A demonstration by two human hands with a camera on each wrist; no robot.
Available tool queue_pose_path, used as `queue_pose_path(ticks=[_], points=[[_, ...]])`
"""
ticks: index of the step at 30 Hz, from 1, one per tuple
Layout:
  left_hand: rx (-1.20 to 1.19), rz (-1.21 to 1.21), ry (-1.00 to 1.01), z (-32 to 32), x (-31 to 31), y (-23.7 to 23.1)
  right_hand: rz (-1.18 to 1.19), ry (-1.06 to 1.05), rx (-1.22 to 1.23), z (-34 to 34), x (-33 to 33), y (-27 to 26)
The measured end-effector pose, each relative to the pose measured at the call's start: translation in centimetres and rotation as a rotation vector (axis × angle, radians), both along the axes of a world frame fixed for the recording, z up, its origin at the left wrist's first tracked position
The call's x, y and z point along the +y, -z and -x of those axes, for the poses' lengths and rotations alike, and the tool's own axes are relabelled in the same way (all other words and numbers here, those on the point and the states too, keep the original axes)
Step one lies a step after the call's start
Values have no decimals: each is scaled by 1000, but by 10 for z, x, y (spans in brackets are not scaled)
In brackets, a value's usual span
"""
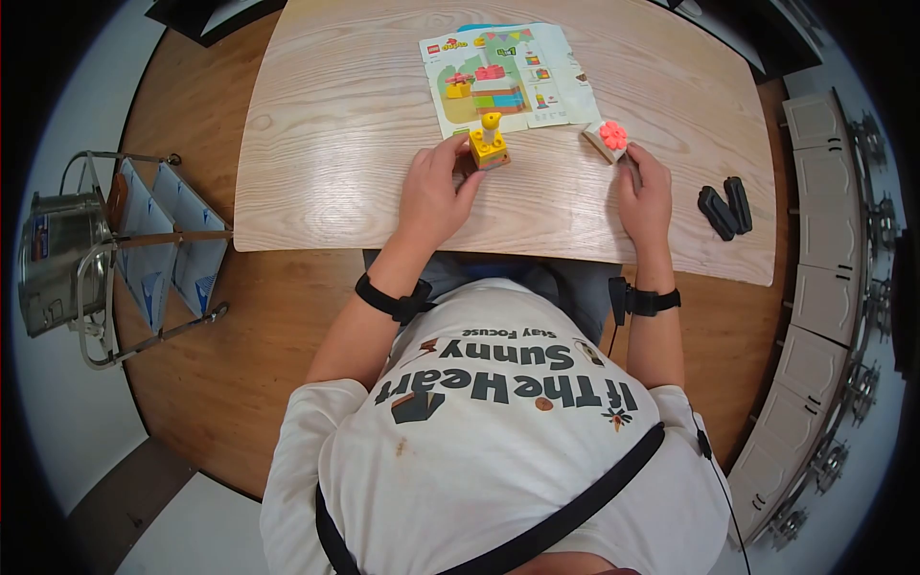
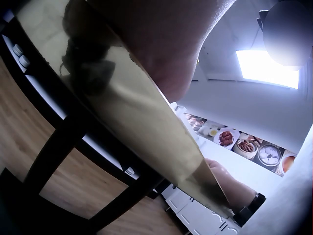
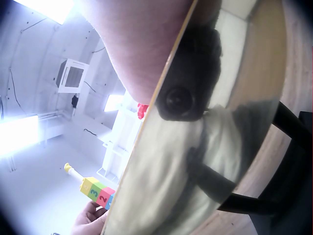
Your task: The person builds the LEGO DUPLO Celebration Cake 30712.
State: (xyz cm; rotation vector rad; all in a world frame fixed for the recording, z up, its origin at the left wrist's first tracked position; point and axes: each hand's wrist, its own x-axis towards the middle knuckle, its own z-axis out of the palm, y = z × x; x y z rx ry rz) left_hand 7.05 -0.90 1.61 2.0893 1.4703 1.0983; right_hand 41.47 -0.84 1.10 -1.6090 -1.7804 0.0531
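In the head view my left hand grips a small stack of toy building blocks. Its top is a yellow studded block carrying a pale post with a yellow flame-shaped tip. The right wrist view shows the stack from the side, with yellow, green, red and blue layers and digits on some. Opposite, my right hand pinches the near side of a white block, which sits tilted. On that block's face is a coral flower-shaped piece.
A building-block instruction sheet lies at the far side of the wooden table, behind both hands. Two black objects rest near the table's right edge. To the left stands a metal-framed cart, and white cabinets line the right.
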Motion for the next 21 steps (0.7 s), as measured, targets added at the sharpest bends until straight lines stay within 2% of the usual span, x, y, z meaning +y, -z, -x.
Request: queue_pose_path(ticks=[6, 21], points=[[-57, 14, -18, -1, 0, 0, -4, 1, 12, 0, 0, 2], [-13, 1, -21, -1, 1, -2, -12, -7, -11, -2, -2, 5]])
